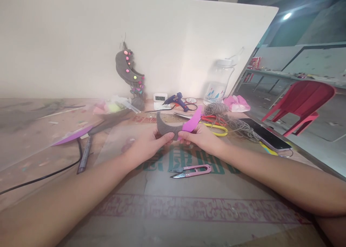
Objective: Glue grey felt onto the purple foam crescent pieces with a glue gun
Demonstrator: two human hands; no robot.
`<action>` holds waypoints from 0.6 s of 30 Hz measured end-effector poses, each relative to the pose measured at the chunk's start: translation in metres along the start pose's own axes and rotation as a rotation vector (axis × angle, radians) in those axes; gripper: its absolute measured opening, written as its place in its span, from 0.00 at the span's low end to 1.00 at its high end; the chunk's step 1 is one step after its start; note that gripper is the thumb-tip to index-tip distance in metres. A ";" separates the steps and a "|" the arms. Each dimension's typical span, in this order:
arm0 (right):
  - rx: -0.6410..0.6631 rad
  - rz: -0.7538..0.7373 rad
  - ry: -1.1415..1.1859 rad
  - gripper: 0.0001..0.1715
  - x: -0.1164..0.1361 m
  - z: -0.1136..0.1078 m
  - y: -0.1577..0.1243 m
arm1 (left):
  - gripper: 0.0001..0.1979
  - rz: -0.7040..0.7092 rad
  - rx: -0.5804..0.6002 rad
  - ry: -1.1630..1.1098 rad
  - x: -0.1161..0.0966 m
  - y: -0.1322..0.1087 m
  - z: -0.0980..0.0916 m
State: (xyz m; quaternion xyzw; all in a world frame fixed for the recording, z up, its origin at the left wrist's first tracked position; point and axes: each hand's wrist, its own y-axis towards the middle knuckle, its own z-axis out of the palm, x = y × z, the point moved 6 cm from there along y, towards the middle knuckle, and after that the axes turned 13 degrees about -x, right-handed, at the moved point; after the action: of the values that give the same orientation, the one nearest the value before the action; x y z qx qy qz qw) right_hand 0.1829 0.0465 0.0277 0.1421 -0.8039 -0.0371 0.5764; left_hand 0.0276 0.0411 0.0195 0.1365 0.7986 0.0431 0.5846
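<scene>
A crescent moon shape point(192, 122) is held up between both hands above the table, its tips pointing upward. Grey yarn covers its left part and middle; the right part is bare purple. My left hand point(151, 142) is closed on the yarn-covered side, thumb in front. On the purple side, close to where the yarn ends, my right hand point(201, 137) pinches with its thumb. Both hands' other fingers are mostly hidden behind the crescent. Below them lie pink thread snips point(193, 170), blades to the left.
Behind the hands are a blue glue gun point(178, 100), a small clock point(160, 97), yellow-handled scissors point(218, 129), grey yarn point(216, 109) and a clear bottle point(219, 81). A phone point(266, 134) lies right. A decorated grey crescent point(127, 66) is against the board. A black cable point(54, 175) crosses the left.
</scene>
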 end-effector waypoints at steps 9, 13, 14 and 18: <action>-0.027 0.008 0.112 0.20 -0.002 -0.005 0.000 | 0.19 -0.040 0.040 0.017 0.002 -0.002 0.002; -0.005 -0.049 0.190 0.21 -0.001 -0.005 0.001 | 0.18 -0.022 0.018 -0.018 0.002 0.000 0.001; -0.002 -0.047 0.189 0.20 -0.001 -0.005 0.001 | 0.18 -0.015 0.016 -0.017 0.002 0.001 0.000; -0.001 -0.030 0.176 0.15 -0.001 -0.005 0.001 | 0.18 0.001 0.030 0.008 0.001 0.001 0.000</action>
State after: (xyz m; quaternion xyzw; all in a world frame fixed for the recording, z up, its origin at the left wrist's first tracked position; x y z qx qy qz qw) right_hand 0.1873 0.0480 0.0286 0.1564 -0.7478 -0.0333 0.6443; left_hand 0.0279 0.0422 0.0187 0.1455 0.8015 0.0321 0.5791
